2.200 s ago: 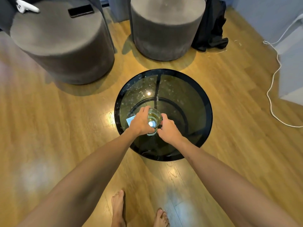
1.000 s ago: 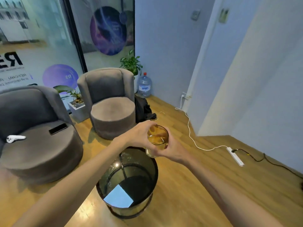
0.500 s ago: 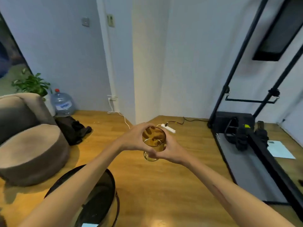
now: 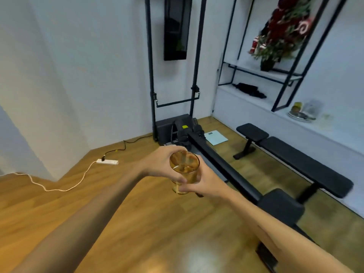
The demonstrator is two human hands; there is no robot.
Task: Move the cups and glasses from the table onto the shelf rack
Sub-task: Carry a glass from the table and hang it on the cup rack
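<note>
Head view shows us holding the amber glass (image 4: 184, 170) upright in mid-air above the wooden floor (image 4: 149, 223); our left hand (image 4: 163, 164) curls round its upper side, our right hand (image 4: 204, 182) wraps its lower part. We see the shelf rack (image 4: 275, 75) well apart, against the far right wall

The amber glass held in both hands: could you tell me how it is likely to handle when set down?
The amber glass looks rigid and probably breakable, so set it down gently. Its smooth wall may be slippery, which fits the left hand and right hand both gripping it. Taller than wide, it could tip.
</note>
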